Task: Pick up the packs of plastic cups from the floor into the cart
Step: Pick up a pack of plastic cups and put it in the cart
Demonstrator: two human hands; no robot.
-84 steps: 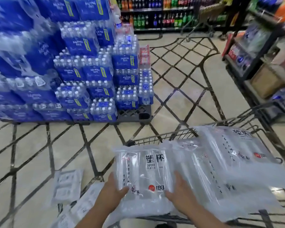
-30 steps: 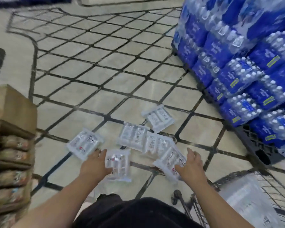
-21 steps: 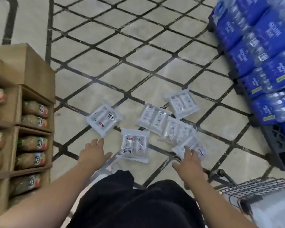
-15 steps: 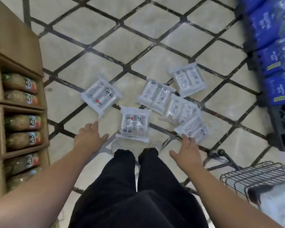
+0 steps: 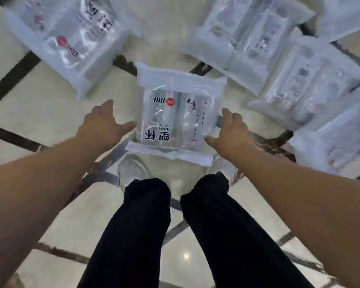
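While a cup pack [image 5: 178, 113] is lying on the floor [image 5: 35, 113], both hands are flanking it. The left hand [image 5: 104, 125] and right hand [image 5: 232, 132] are spreading released fingers [image 5: 126, 126], grasping nothing.

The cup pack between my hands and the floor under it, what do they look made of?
The cup pack looks wrapped in thin clear plastic film: glossy, wrinkled, see-through, with printed lettering. The floor looks like polished pale stone or ceramic tile with dark inlaid lines; it mirrors a light, but which one is unclear.
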